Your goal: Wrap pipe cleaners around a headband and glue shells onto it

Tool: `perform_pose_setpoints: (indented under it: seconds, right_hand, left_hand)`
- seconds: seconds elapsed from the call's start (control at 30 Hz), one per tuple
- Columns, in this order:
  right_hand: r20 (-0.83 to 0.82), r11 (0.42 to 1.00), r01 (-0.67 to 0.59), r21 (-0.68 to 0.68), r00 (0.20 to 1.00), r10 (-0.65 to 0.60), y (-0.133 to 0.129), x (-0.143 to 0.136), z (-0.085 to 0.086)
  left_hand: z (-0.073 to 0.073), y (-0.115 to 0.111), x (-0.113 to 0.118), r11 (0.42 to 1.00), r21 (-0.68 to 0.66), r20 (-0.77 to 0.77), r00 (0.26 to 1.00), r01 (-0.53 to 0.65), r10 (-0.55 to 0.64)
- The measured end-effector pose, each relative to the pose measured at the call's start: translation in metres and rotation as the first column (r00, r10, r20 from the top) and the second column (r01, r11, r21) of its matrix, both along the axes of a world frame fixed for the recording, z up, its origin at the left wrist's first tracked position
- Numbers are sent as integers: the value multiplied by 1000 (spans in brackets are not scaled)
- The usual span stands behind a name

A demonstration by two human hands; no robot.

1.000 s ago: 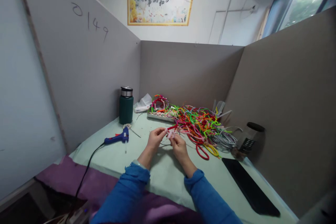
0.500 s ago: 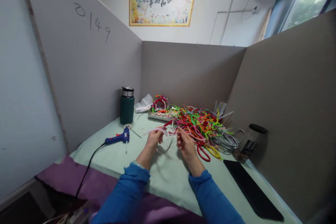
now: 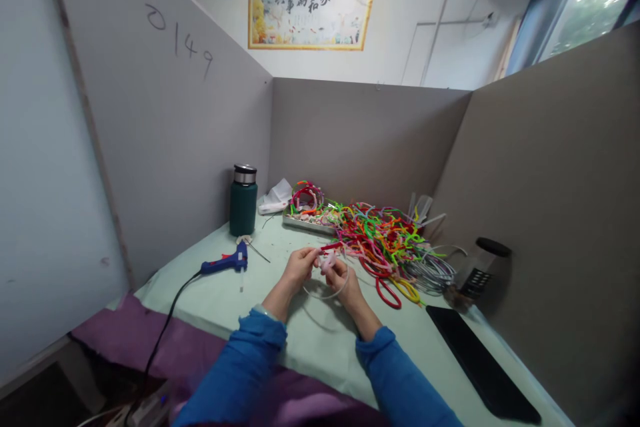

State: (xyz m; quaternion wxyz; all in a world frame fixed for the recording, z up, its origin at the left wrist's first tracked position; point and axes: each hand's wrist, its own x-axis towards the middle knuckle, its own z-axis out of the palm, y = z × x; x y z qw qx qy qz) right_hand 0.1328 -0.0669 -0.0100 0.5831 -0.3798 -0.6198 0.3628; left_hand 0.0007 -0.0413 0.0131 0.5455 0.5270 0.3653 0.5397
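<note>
Close together above the table, both my hands are pinched round one small piece of work. My left hand [image 3: 297, 268] grips it from the left and my right hand [image 3: 349, 283] from the right. Between the fingertips is a pale pink pipe cleaner [image 3: 328, 262], bent into a small loop. Below it a thin whitish hoop [image 3: 324, 297] curves from one hand to the other; its ends are hidden by the fingers. Just behind the hands lies a red pipe cleaner piece [image 3: 332, 247]. A big tangle of coloured pipe cleaners [image 3: 383, 233] spreads beyond my right hand.
A blue glue gun [image 3: 225, 261] with a cord lies left, near a green bottle [image 3: 243, 203]. Behind stand a metal tray [image 3: 307, 225] and white tissue [image 3: 276, 197]. On the right are grey wire coils [image 3: 433, 271], a clear jar [image 3: 480, 273] and a black slab [image 3: 480, 360].
My hands have come closer together. The pale pink strip, which stuck out to the left of my left hand, is now looped between my fingertips. The whitish hoop hangs lower, across both hands.
</note>
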Motion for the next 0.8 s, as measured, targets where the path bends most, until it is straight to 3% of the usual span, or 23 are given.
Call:
perform_pose_setpoints:
  seconds: [0.13,0.4,0.53,0.8]
  right_hand:
    - [-68,992,110,-59,991,-114,1,2,1]
    - [-182,991,54,-125,980,-77,-5,0,8]
    - [-197,976,101,-194,970,-139,2,3,2]
    - [-367,967,24,-255,922,-120,6,10,2]
  left_hand:
    - [0,-2,0,997,41,-4,998,66,-66]
    - [0,-2,0,997,56,79,995,59,-64]
    - [2,-4,-3,984,42,131,975,174,-178]
    - [9,-13,-7,933,-25,43,933,359,-358]
